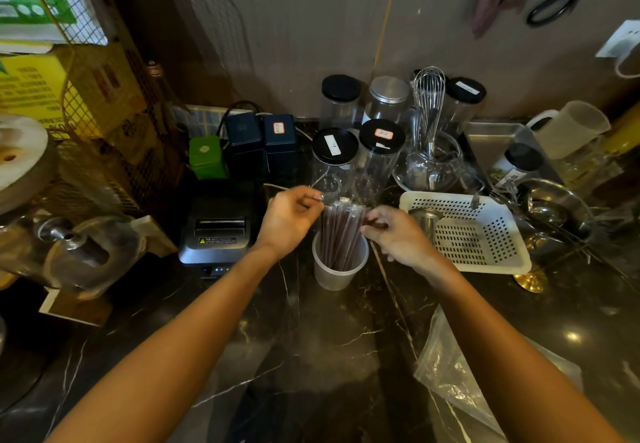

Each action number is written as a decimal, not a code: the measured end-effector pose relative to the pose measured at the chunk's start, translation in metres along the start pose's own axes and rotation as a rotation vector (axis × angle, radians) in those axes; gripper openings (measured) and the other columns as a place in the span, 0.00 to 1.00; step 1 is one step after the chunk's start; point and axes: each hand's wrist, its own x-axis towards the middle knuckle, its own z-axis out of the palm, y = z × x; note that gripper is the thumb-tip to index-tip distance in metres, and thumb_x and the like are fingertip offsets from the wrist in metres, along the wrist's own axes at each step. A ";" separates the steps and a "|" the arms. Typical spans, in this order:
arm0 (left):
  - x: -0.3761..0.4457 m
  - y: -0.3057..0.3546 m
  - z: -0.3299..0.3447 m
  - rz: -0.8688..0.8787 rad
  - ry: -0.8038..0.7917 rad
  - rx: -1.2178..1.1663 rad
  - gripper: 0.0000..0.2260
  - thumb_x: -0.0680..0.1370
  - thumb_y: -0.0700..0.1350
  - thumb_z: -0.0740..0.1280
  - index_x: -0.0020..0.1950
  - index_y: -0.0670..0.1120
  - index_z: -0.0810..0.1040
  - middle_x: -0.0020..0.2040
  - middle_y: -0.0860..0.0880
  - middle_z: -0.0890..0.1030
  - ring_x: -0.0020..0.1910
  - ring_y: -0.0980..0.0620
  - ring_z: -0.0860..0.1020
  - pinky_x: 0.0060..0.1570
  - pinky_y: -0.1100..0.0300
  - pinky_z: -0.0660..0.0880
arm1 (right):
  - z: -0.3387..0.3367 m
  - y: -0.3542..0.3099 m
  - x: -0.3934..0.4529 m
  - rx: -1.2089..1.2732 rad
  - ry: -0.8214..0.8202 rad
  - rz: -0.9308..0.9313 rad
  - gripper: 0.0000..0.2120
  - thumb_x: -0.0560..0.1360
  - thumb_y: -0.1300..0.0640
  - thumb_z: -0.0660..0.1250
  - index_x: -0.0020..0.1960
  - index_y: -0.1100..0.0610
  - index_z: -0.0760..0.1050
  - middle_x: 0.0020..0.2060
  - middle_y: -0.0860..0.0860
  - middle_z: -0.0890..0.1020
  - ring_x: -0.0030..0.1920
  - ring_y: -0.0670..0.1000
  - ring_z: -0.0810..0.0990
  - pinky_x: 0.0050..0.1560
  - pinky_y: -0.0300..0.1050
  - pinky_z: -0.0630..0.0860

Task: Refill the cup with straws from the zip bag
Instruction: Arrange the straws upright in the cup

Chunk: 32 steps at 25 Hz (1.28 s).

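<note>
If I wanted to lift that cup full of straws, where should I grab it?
Probably round the bare lower wall of the cup, coming from the near side. The straws stand well above the rim and lean, with the left hand and right hand at their tops, so a grip from above is blocked. The printer crowds the left, the basket the right.

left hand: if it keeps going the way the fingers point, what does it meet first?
The left hand points right, at the straws standing in the cup. It would meet their wrapped tops first; the fingertips seem to be there already, though depth is unclear.
</note>
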 end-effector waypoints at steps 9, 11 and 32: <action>0.001 0.053 -0.043 0.176 0.444 -0.254 0.08 0.80 0.37 0.69 0.58 0.43 0.82 0.49 0.51 0.84 0.51 0.46 0.85 0.55 0.54 0.83 | -0.017 -0.029 -0.010 0.137 0.331 -0.183 0.14 0.82 0.56 0.68 0.68 0.54 0.77 0.46 0.50 0.83 0.47 0.46 0.83 0.46 0.38 0.76; -0.002 0.069 -0.049 0.225 0.541 -0.324 0.07 0.80 0.35 0.69 0.58 0.40 0.82 0.47 0.51 0.83 0.48 0.49 0.84 0.52 0.58 0.83 | -0.018 -0.039 -0.019 0.128 0.291 -0.264 0.13 0.83 0.58 0.68 0.67 0.53 0.78 0.43 0.52 0.83 0.47 0.46 0.83 0.48 0.32 0.73; -0.031 0.006 0.004 -0.340 0.038 -0.076 0.06 0.81 0.47 0.70 0.52 0.45 0.83 0.43 0.47 0.83 0.44 0.50 0.82 0.50 0.51 0.82 | 0.001 -0.033 -0.041 -0.002 0.152 -0.269 0.09 0.82 0.55 0.69 0.45 0.57 0.82 0.38 0.54 0.84 0.33 0.41 0.79 0.39 0.40 0.76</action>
